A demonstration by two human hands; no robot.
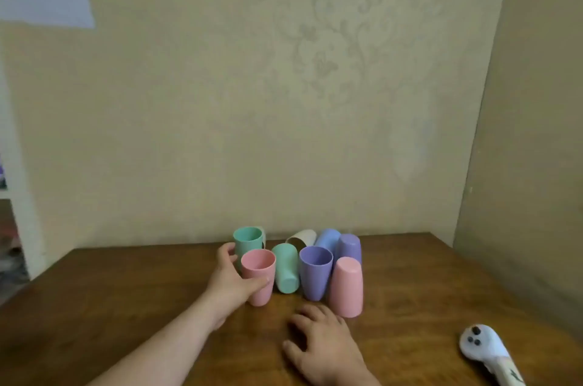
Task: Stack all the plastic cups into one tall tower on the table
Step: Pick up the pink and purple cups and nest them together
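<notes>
Head view. I see a cluster of plastic cups near the far edge of the wooden table [110, 297], close to the wall; none is stacked yet. At the near left of the cluster, an upright pink cup [258, 275] stands mouth up. My left hand [232, 281] is closed round it, thumb across its near side and fingers curled behind. Just behind it stands an upright green cup [248, 242], also mouth up. To the right of the pink cup, a second green cup [285, 269] lies tipped, its base pointing toward me. Next right is a purple cup [316, 272], mouth up and leaning slightly. At the near right stands an inverted pink cup [346, 286], base up. Behind these, from left to right, lie a beige cup [303, 239] on its side, a blue cup [328, 239], and an inverted purple cup [349, 247]. My right hand [325, 344] rests palm down on the table, fingers loosely spread, grasping nothing, just near of the inverted pink cup. A white handheld device [482, 351] lies at the near right.
</notes>
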